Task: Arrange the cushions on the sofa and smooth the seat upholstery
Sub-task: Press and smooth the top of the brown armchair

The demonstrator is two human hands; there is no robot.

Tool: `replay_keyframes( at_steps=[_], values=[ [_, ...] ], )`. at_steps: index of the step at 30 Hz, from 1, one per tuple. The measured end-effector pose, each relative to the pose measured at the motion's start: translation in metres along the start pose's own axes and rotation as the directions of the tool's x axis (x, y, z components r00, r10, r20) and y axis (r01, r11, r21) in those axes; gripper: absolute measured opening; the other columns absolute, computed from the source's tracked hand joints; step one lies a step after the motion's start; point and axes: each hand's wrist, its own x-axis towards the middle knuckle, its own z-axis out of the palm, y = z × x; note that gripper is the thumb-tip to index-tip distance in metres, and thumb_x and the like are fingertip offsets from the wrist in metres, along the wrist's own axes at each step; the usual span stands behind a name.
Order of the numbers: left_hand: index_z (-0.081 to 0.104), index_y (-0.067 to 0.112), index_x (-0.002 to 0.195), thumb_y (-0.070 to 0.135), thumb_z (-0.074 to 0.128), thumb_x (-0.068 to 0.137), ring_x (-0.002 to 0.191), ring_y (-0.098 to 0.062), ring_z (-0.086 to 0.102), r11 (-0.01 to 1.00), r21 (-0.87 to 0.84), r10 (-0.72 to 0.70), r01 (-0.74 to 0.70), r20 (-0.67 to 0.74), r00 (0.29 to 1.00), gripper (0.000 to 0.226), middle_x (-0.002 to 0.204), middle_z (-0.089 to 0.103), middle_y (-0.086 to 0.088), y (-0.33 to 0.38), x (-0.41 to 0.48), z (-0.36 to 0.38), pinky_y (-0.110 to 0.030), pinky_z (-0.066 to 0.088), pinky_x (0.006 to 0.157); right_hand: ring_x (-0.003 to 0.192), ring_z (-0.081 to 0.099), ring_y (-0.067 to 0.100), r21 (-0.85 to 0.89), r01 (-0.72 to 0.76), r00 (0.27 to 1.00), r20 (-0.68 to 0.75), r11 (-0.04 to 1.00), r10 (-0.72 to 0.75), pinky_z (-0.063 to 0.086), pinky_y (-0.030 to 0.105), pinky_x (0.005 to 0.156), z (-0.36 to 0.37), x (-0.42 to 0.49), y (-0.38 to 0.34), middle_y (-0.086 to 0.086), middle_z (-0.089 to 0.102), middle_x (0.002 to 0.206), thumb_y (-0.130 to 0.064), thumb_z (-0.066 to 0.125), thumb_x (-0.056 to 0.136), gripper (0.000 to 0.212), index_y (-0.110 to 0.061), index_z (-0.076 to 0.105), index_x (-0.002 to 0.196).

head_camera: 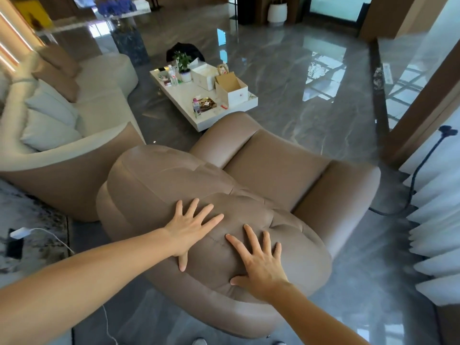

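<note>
Two hands lie flat on the work surface, both mine. My left hand (193, 226) is spread wide, fingers fanned toward 1 o'clock, palm pressed on the padded top of the taupe leather armchair's tufted backrest (199, 207). My right hand (258, 260) is likewise splayed, fingers pointing toward 11 o'clock, palm down on the same padding just beside the left; neither hand grips anything. Stitched seams run across the leather between the two palms.

Beyond the backrest, at 12 o'clock from my hands, sits the armchair's smooth taupe seat cushion (273, 155), framed by rounded arms. At 10 o'clock stands a long cream upholstered sofa (104, 95) with pale cream cushions (49, 115) leaning along its back and brown cushions (59, 70) farther along. At 12 o'clock, past the seat, a low white rectangular coffee table (179, 105) carries an open cardboard box (231, 90), a white box, a small potted plant (184, 66) and bottles. A polished grey marble floor (298, 70) surrounds everything. At 3 o'clock hang white pleated curtains (433, 245), with a black cable (413, 178) near them. At 8 o'clock a white charger (18, 232) with cord rests on a mottled surface.
</note>
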Motion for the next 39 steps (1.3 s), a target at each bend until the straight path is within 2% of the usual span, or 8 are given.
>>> replay_keyframes(
  at_steps=[7, 13, 17, 21, 25, 31, 34, 39],
  values=[
    [-0.025, 0.028, 0.149, 0.051, 0.095, 0.042, 0.144, -0.052, -0.01, 0.985, -0.152, -0.08, 0.082, 0.019, 0.997, 0.162, 0.163, -0.015, -0.013, 0.094, 0.018, -0.056, -0.077, 0.007, 0.106, 0.148, -0.004, 0.037, 0.038, 0.055, 0.994, 0.089, 0.998, -0.059, 0.008, 0.07, 0.114, -0.043, -0.031, 0.115, -0.01, -0.007, 0.163, -0.056, 0.079, 0.065, 0.111, -0.067, -0.004, 0.138],
    [-0.022, 0.026, 0.15, 0.063, 0.09, 0.04, 0.141, -0.056, -0.001, 0.974, -0.21, -0.092, 0.089, -0.001, 0.996, 0.162, 0.163, -0.009, -0.016, 0.171, 0.051, -0.109, -0.077, 0.012, 0.104, 0.148, 0.002, 0.022, 0.156, -0.053, 0.971, 0.237, 0.986, 0.015, 0.013, 0.056, 0.119, -0.103, -0.053, 0.202, -0.016, 0.005, 0.163, -0.021, 0.085, 0.066, 0.101, -0.06, 0.023, 0.137],
    [-0.007, 0.031, 0.154, 0.084, 0.07, 0.048, 0.138, -0.05, 0.014, 0.938, -0.346, -0.031, -0.016, -0.13, 0.991, 0.142, 0.162, 0.006, -0.013, 0.204, 0.066, -0.133, -0.064, 0.014, 0.107, 0.125, 0.053, 0.027, 0.354, -0.195, 0.981, 0.092, 0.915, 0.173, 0.042, 0.027, 0.099, -0.14, -0.048, 0.24, 0.006, 0.055, 0.138, 0.009, 0.05, 0.08, 0.052, -0.026, 0.062, 0.116],
    [0.018, 0.032, 0.152, 0.09, 0.042, 0.066, 0.133, -0.035, 0.023, 0.886, -0.446, -0.021, -0.126, -0.311, 0.95, 0.106, 0.159, 0.021, -0.006, 0.2, 0.07, -0.14, -0.051, 0.021, 0.103, 0.118, 0.059, 0.023, 0.339, -0.259, 0.955, -0.051, 0.905, 0.292, 0.042, 0.024, 0.094, -0.16, -0.039, 0.251, 0.005, 0.065, 0.128, -0.002, 0.049, 0.089, 0.038, -0.02, 0.065, 0.118],
    [0.024, 0.029, 0.15, 0.088, 0.025, 0.073, 0.133, -0.033, 0.023, 0.899, -0.436, -0.105, -0.045, -0.315, 0.943, 0.097, 0.157, 0.025, -0.007, 0.18, 0.064, -0.127, -0.051, 0.021, 0.102, 0.123, 0.056, 0.025, 0.329, -0.209, 0.97, -0.048, 0.921, 0.237, 0.045, 0.034, 0.101, -0.16, -0.031, 0.228, 0.005, 0.06, 0.135, -0.021, 0.056, 0.091, 0.036, -0.026, 0.06, 0.126],
    [-0.004, 0.036, 0.153, 0.099, 0.024, 0.058, 0.146, -0.036, 0.005, 0.834, -0.55, -0.167, 0.039, -0.184, 0.969, 0.118, 0.165, 0.003, -0.002, 0.194, 0.058, -0.107, -0.059, 0.009, 0.111, 0.139, 0.033, 0.03, 0.136, -0.177, 0.984, 0.013, 0.975, 0.177, 0.022, 0.056, 0.112, -0.143, -0.035, 0.206, -0.003, 0.044, 0.149, -0.074, 0.041, 0.086, 0.059, -0.044, 0.047, 0.136],
    [-0.016, 0.04, 0.15, 0.099, 0.033, 0.054, 0.149, -0.035, -0.006, 0.822, -0.569, -0.136, -0.023, -0.235, 0.963, 0.123, 0.165, -0.008, 0.001, 0.217, 0.059, -0.101, -0.068, 0.002, 0.113, 0.145, 0.02, 0.029, 0.042, -0.139, 0.99, -0.01, 0.989, 0.14, 0.008, 0.059, 0.116, -0.134, -0.039, 0.207, -0.005, 0.034, 0.156, -0.082, 0.027, 0.081, 0.07, -0.049, 0.038, 0.142],
    [-0.019, 0.041, 0.149, 0.1, 0.037, 0.051, 0.148, -0.04, -0.011, 0.791, -0.611, -0.149, -0.017, -0.22, 0.964, 0.127, 0.165, -0.013, -0.001, 0.234, 0.07, -0.109, -0.07, -0.002, 0.112, 0.146, 0.017, 0.029, -0.094, -0.156, 0.985, -0.088, 0.983, 0.148, 0.009, 0.057, 0.117, -0.132, -0.041, 0.227, -0.005, 0.03, 0.159, -0.085, 0.012, 0.077, 0.079, -0.05, 0.033, 0.145]
  ],
)
